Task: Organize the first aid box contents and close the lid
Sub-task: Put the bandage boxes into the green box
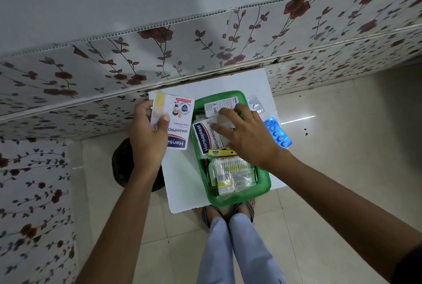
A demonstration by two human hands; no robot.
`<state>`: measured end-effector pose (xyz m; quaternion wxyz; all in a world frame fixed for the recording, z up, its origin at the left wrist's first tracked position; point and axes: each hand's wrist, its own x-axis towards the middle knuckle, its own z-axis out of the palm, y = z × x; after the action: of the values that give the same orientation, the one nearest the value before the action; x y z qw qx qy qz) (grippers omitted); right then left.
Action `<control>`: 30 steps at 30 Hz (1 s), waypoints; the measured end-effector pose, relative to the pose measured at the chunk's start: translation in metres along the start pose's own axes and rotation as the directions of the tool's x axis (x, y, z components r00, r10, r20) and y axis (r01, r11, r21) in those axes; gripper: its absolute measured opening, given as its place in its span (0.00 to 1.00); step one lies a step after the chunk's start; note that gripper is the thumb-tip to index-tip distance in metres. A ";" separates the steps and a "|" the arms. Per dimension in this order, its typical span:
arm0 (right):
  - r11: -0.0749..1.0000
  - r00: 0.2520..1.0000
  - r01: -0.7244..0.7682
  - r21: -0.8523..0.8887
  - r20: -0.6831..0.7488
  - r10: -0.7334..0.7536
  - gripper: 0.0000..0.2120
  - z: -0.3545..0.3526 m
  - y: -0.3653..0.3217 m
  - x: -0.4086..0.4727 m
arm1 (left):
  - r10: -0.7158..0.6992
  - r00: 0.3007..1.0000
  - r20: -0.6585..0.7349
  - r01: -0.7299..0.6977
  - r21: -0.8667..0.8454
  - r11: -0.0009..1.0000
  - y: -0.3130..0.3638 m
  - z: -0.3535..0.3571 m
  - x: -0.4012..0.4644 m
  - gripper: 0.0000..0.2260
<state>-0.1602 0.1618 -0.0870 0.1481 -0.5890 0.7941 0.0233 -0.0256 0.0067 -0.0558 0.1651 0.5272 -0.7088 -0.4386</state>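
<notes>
Swab packet [230, 173] in box [262, 189]

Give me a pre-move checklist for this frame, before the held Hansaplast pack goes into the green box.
1. Left hand has a firm grip on the Hansaplast pack: ok.
2. Right hand out of the green box: not ok, it rests on the second Hansaplast pack inside.
3. Free space in the box: cannot tell, the hand covers part of it.
4. Cotton swab packet settled at the near end: ok.
5. Blister strips all inside: not ok, the blue blister strip and the clear blister strip lie outside on the white board.
6. Lid at hand: cannot tell, none in view.
</notes>
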 end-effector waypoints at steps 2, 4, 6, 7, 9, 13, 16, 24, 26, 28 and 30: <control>1.000 1.000 0.014 -0.014 0.016 -0.014 0.30 -0.002 0.000 -0.001 | 0.022 1.000 0.009 -0.022 -0.007 1.000 0.003 0.000 -0.001 0.15; 0.999 0.999 0.030 -0.030 0.029 -0.029 0.30 -0.003 0.000 -0.004 | 0.041 0.999 0.013 -0.041 -0.002 0.999 0.005 -0.001 -0.001 0.15; 0.998 0.999 0.036 -0.053 -0.003 -0.037 0.25 -0.002 -0.002 -0.008 | 0.043 0.999 0.016 -0.043 0.004 0.999 0.008 -0.001 -0.001 0.15; 0.997 0.999 0.031 -0.064 -0.031 -0.033 0.22 -0.001 -0.004 -0.011 | 0.043 0.999 0.018 -0.043 0.008 0.999 0.009 -0.001 0.000 0.15; 0.997 0.997 0.018 -0.072 -0.069 -0.023 0.21 0.003 -0.007 -0.017 | 0.053 0.998 0.023 -0.054 0.017 0.998 0.011 0.000 0.000 0.14; 0.997 0.995 0.028 -0.072 -0.089 -0.035 0.21 0.009 -0.007 -0.022 | 0.076 0.997 0.034 -0.077 0.008 0.997 0.016 0.002 -0.002 0.14; 0.999 0.990 0.031 0.009 -0.137 -0.029 0.19 0.006 0.000 -0.020 | 0.079 0.996 0.044 -0.079 0.006 0.997 0.018 0.005 -0.004 0.14; 0.997 0.997 0.007 -0.075 -0.074 -0.012 0.23 0.018 0.001 -0.007 | 0.068 0.995 0.066 -0.066 -0.025 0.997 0.018 0.010 -0.004 0.13; 0.992 0.995 0.059 -0.110 -0.073 -0.068 0.25 0.019 0.006 -0.004 | 0.075 0.995 0.067 -0.074 -0.019 0.997 0.018 0.009 -0.004 0.13; 0.979 0.989 0.123 -0.162 -0.068 -0.135 0.27 0.019 0.013 -0.002 | 0.082 0.994 0.071 -0.081 -0.010 0.997 0.018 0.008 -0.003 0.13; 0.966 0.982 0.153 -0.209 -0.077 -0.173 0.25 0.019 0.015 -0.001 | 0.092 0.993 0.077 -0.093 0.000 0.996 0.017 0.008 -0.003 0.13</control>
<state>-0.1698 0.1713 -0.1067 0.0511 -0.6648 0.7425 0.0637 -0.0397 0.0140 -0.0458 0.1570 0.4770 -0.7390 -0.4491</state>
